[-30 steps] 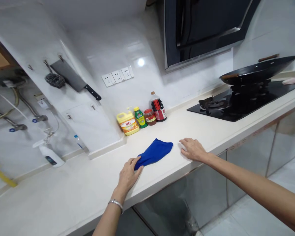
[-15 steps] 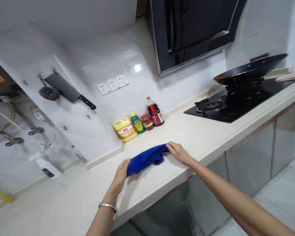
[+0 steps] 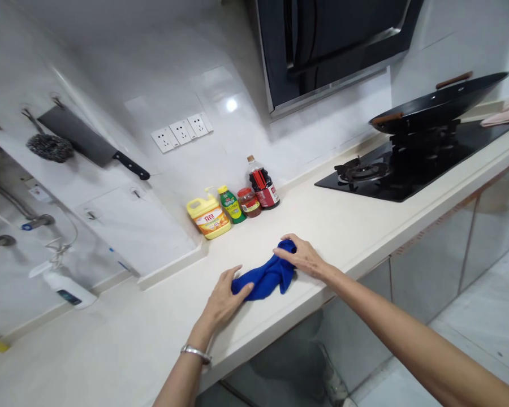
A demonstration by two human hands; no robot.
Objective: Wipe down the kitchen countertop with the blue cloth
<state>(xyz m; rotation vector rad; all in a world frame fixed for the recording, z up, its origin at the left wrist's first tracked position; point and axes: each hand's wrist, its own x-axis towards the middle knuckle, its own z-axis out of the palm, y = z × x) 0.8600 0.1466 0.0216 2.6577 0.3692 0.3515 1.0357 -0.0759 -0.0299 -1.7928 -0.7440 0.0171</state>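
A crumpled blue cloth [image 3: 263,279] lies bunched on the pale countertop [image 3: 322,226] near its front edge. My left hand [image 3: 225,294], with a silver bangle on the wrist, grips the cloth's left end, thumb in front and fingers behind. At the other end, my right hand [image 3: 302,255] curls its fingers and thumb round the bunched fabric. Behind the cloth, against the wall, stand a yellow detergent jug [image 3: 210,217], a green bottle with a yellow cap [image 3: 232,206], a red-lidded jar [image 3: 249,203] and a dark sauce bottle [image 3: 265,186].
To the right, a black wok [image 3: 436,104] rests on the gas hob [image 3: 390,175] under a dark range hood [image 3: 335,45]. A cleaver [image 3: 80,135] and a wire scourer [image 3: 50,148] hang from wall hooks at left. A white spray bottle [image 3: 70,289] hangs beyond them.
The cloth has gone from stretched between my hands to bunched on the counter. My hands have come closer together, and the left has moved right. The view has shifted slightly.
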